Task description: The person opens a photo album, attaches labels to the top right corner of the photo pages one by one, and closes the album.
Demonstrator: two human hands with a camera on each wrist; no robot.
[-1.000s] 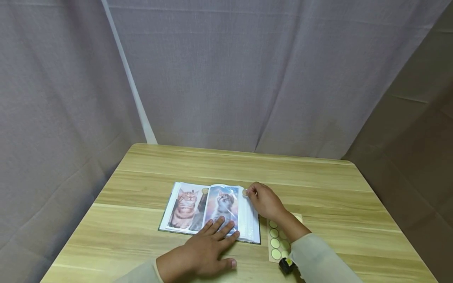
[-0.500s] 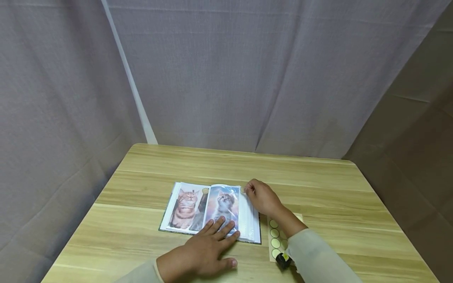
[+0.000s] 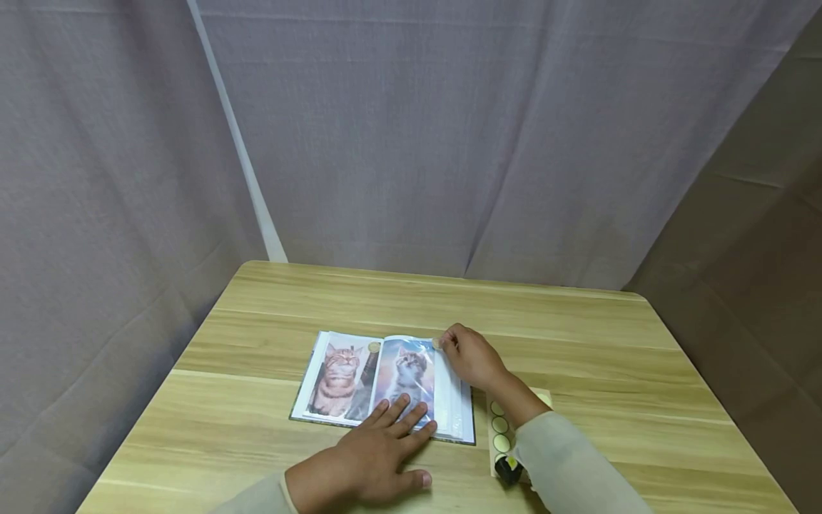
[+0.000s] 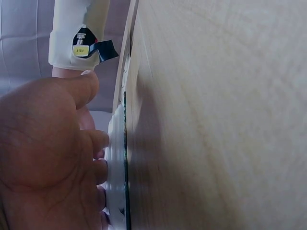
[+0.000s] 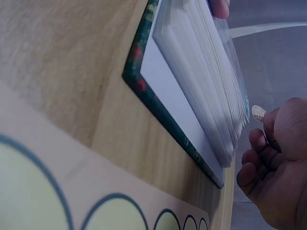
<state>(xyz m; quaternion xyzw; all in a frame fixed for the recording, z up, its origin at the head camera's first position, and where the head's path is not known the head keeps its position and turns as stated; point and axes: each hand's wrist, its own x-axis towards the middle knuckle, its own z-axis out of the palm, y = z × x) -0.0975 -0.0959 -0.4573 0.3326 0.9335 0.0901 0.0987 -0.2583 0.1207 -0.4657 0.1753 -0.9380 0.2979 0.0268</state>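
A photo album [image 3: 454,421] lies spread on the wooden table, with a ginger cat photo [image 3: 335,389] on its left page and a grey kitten photo [image 3: 409,365] on its right. My left hand [image 3: 379,457] rests flat on the lower edge of the pages, fingers spread. Between thumb and forefinger, my right hand [image 3: 474,360] pinches a gold coin [image 5: 258,113] at the top right corner of the kitten photo. A similar round gold piece [image 3: 374,348] sits at the top right of the cat photo.
Under my right forearm lies a pale board [image 3: 494,465] with rows of yellow circles ringed in dark. A small black device with a yellow label [image 4: 81,49] is on the right sleeve. Grey curtains [image 3: 385,143] hang behind and beside the table [image 3: 257,300].
My right hand has shifted a little left with the coin, from the page's right margin to the kitten photo's corner. The left hand has stayed in place.
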